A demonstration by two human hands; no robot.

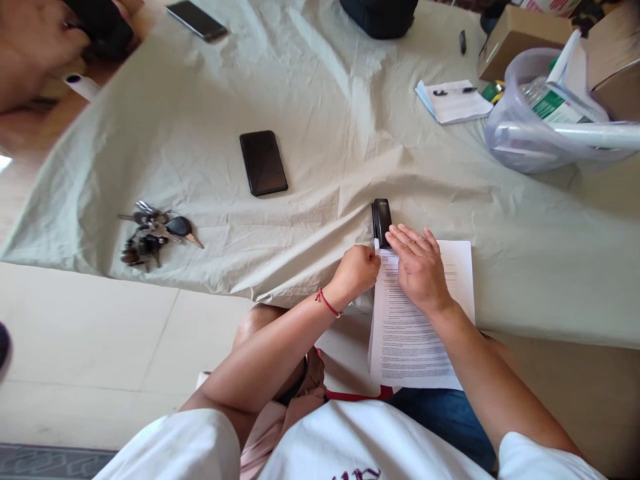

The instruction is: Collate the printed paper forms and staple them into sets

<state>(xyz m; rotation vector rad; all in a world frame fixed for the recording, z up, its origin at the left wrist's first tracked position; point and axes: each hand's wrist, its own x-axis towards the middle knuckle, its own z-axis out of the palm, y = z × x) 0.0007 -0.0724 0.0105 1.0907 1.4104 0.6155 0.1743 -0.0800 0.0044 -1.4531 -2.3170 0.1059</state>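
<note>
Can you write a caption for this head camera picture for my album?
Left hand pinches the printed papers' corner; right hand lies flat on them beside a black stapler.

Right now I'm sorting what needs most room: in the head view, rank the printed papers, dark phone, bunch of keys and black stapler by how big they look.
1. Printed papers, under both hands.
2. Bunch of keys and dark phone: they look alike, so no ranking between them.
3. Black stapler, smallest, at the papers' top corner.

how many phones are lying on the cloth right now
2. One phone lies face down mid-cloth, left of the stapler. A second phone lies at the far top edge. Others may be hidden behind the bag.
</note>
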